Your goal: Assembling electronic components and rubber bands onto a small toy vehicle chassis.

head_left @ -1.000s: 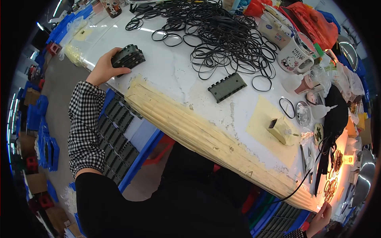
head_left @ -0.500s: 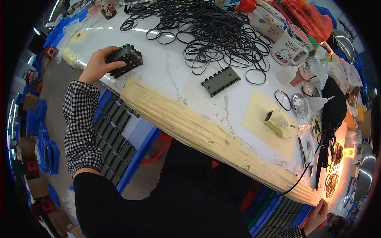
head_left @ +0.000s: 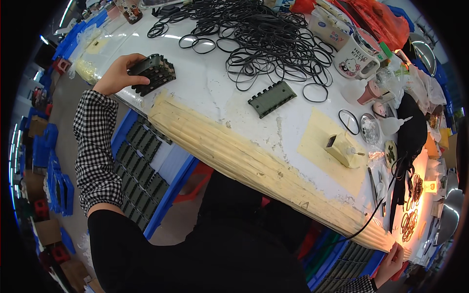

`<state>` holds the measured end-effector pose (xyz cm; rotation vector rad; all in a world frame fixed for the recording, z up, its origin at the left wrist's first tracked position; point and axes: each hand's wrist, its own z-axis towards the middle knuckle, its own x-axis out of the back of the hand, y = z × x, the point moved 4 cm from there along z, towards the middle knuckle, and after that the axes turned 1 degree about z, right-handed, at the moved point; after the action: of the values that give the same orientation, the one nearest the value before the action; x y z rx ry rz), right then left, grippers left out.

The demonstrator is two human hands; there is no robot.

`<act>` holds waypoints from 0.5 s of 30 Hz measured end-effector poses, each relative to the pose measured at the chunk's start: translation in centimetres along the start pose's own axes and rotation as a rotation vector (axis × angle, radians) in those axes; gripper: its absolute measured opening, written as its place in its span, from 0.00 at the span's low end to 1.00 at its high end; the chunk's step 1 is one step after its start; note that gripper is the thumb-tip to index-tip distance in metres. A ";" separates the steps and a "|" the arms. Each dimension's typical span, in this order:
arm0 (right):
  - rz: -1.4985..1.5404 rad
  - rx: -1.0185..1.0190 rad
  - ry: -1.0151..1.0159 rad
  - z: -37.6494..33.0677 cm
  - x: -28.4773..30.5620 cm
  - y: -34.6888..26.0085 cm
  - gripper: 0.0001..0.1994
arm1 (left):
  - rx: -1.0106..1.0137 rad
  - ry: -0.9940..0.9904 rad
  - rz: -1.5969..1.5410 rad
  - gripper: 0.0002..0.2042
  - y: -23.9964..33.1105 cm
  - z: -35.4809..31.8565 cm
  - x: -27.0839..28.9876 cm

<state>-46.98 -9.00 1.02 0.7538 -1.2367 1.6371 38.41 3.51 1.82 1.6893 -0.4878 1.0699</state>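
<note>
Over the far-left part of the table, my left hand (head_left: 116, 77) is closed round a dark green notched block (head_left: 155, 73), perhaps several pieces stacked, thumb on the near side. A similar green notched piece (head_left: 272, 99) lies flat at mid-table, just below a big heap of black rubber rings (head_left: 273, 41). My right hand (head_left: 390, 265) is down at the near right corner, by the table's padded edge. Its fingers are pinched together; what they hold, if anything, is hidden. Close to it, loose black rings (head_left: 409, 224) lie under a bright warm light.
A cream strip (head_left: 234, 151) pads the table's front edge. On a yellow sheet stands a small yellowish container (head_left: 342, 150). To the right are a white mug (head_left: 356, 61), a squeeze bottle (head_left: 393, 126) and a black cable. Blue crates (head_left: 161, 207) of green pieces sit below the table.
My left forearm has shifted slightly left, with the left hand still round the green block. The right hand has barely moved at the table corner.
</note>
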 end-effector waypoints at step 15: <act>-0.022 -0.024 -0.039 0.1 0.1 0.2 0.10 | -0.050 0.077 0.008 0.25 1.1 -1.6 -0.9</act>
<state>-47.21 -9.06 1.03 0.7847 -1.2690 1.5942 36.43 4.39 1.79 1.5975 -0.4690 1.1149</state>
